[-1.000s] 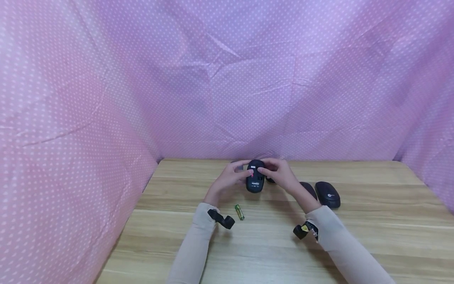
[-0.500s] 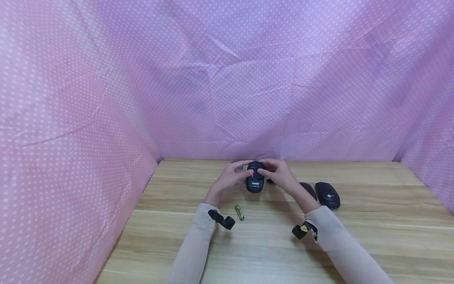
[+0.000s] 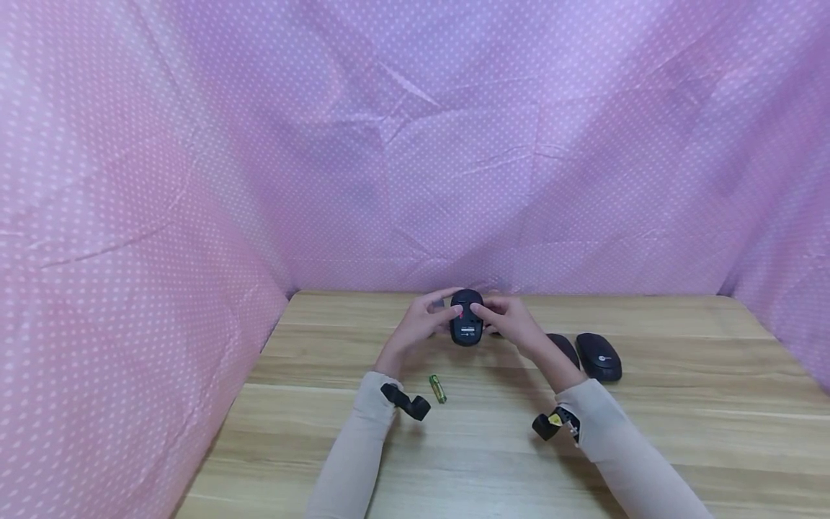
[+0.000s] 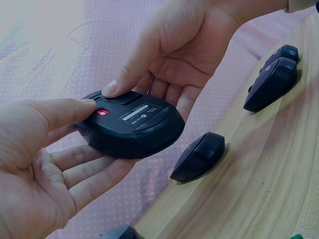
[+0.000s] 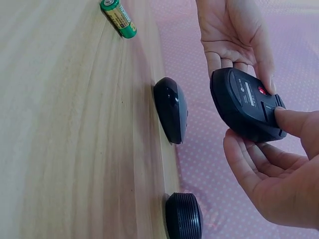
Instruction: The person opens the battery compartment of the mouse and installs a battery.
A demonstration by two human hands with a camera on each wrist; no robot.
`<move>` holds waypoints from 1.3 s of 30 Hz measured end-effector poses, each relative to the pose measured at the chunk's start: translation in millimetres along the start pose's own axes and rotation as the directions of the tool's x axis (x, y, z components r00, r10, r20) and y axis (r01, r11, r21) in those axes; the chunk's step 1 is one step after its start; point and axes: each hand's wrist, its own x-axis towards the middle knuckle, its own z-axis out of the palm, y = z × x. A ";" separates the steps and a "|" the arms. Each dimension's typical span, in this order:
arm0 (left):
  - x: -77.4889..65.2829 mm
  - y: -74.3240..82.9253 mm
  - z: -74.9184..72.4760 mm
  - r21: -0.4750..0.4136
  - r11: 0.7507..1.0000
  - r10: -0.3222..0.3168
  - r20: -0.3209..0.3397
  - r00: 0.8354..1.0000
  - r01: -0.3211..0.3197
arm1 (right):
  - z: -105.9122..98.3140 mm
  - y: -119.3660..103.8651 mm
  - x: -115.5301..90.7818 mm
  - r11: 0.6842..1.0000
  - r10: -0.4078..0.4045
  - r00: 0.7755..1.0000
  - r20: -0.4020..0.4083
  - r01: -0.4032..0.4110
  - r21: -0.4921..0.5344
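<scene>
Both hands hold a black computer mouse (image 3: 467, 333) upside down above the far part of the table, its labelled underside facing up. A red spot (image 4: 103, 112) shows on that underside. My left hand (image 3: 418, 326) pinches one side, thumb on top beside the red spot and fingers beneath. On the opposite side my right hand (image 3: 514, 321) grips it, thumb pressing on the battery cover area (image 5: 270, 113) and fingers underneath. Nearer to me, a green and gold battery (image 3: 437, 388) lies on the wooden table (image 3: 480, 461).
To the right stands a dark mouse (image 3: 599, 357), with another mouse (image 3: 563, 347) beside it, partly behind my right forearm. A further mouse (image 4: 199, 157) sits near the table's far edge. Pink dotted cloth (image 3: 415, 180) hangs behind and at the sides.
The mouse and both hands have risen slightly, and the mouse has tilted a little. The battery and the other mice have not moved.
</scene>
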 end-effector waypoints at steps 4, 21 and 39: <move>-0.2 -0.6 1.2 -0.015 1.000 0.010 0.002 1.000 -0.010 | 0.6 -0.8 -0.8 1.000 0.008 1.000 -0.007 -0.008 -0.002; -5.0 -1.9 8.2 0.001 1.000 0.005 -0.036 0.999 -0.005 | -2.0 -1.1 -7.7 1.000 0.006 1.000 0.014 -0.006 -0.009; -10.1 -0.6 11.5 0.006 0.999 -0.034 -0.040 0.999 0.035 | -7.8 1.7 -9.9 0.998 0.033 0.996 0.078 -0.036 0.045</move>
